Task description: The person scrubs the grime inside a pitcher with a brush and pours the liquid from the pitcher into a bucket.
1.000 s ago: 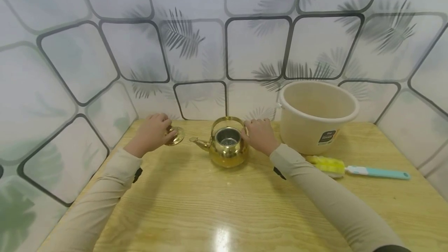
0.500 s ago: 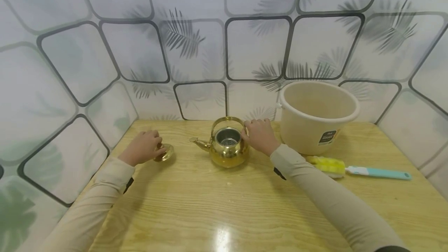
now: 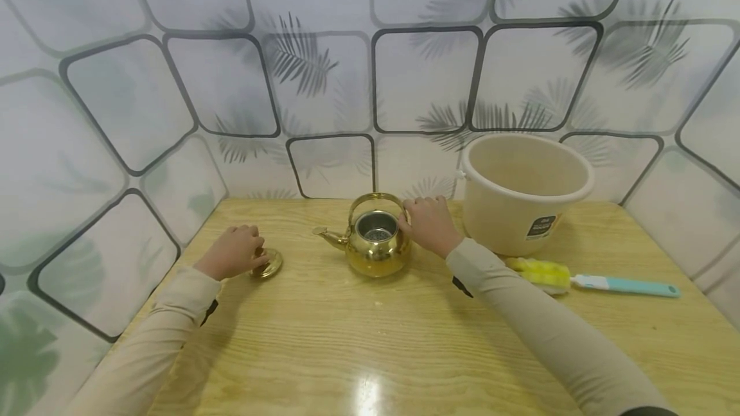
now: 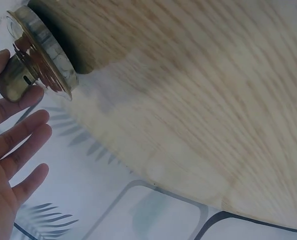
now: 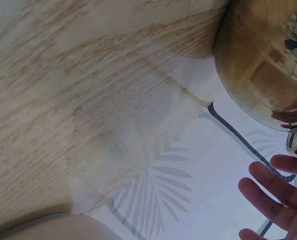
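A gold kettle (image 3: 377, 254) stands uncovered at the middle of the wooden table, spout to the left, with a metal strainer (image 3: 377, 234) visible in its mouth. My right hand (image 3: 430, 223) holds the right side of its raised handle (image 3: 376, 196); in the right wrist view that hold is mostly out of frame. To the left of the spout, the round gold lid (image 3: 268, 264) is down at the table, knob upward. My left hand (image 3: 234, 252) pinches the knob (image 4: 14, 77) between thumb and index finger, the other fingers (image 4: 26, 150) held off the lid.
A cream bucket (image 3: 520, 217) with a dark label stands behind my right forearm. In front of it lies a yellow sponge brush (image 3: 540, 275) with a blue and white handle (image 3: 627, 285), partly behind the sleeve. Patterned walls border the table (image 3: 370, 339) at the back and sides.
My left hand has carried the lid left and toward me, lowering it to the table. The right hand and the kettle have stayed in place.
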`<state>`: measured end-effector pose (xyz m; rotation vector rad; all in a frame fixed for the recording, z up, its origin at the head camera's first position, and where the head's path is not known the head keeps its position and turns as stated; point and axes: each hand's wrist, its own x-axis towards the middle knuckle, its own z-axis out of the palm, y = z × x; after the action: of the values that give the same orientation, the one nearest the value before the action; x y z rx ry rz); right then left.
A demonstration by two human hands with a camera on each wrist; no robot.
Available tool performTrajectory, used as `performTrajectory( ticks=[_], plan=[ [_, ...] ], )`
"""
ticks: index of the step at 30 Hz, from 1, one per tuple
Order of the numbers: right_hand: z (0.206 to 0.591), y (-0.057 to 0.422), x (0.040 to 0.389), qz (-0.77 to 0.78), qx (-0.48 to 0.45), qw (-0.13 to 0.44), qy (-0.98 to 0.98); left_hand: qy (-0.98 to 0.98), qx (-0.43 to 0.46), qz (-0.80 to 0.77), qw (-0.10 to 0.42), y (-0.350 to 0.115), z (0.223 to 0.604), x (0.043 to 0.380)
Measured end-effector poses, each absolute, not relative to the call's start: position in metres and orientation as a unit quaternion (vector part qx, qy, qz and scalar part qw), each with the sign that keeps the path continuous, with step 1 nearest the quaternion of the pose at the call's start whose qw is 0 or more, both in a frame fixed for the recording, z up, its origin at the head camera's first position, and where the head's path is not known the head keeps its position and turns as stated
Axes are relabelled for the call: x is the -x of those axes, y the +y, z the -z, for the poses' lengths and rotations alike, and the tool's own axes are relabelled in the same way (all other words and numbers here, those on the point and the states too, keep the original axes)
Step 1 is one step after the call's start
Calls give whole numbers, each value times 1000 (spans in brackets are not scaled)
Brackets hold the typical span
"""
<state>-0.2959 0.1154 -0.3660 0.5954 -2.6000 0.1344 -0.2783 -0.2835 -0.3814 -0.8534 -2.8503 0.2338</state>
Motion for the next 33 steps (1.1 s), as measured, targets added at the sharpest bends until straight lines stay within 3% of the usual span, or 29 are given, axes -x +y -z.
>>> performTrajectory(
  ticks=[20,33],
  plan=[
    [368,115,297,-53,-211,223,-950,-957,274,-53,75,-280,381,272],
    [368,116,297,-49,-208,225,-951,-941,292,-14,170,-207,334,267]
  ],
)
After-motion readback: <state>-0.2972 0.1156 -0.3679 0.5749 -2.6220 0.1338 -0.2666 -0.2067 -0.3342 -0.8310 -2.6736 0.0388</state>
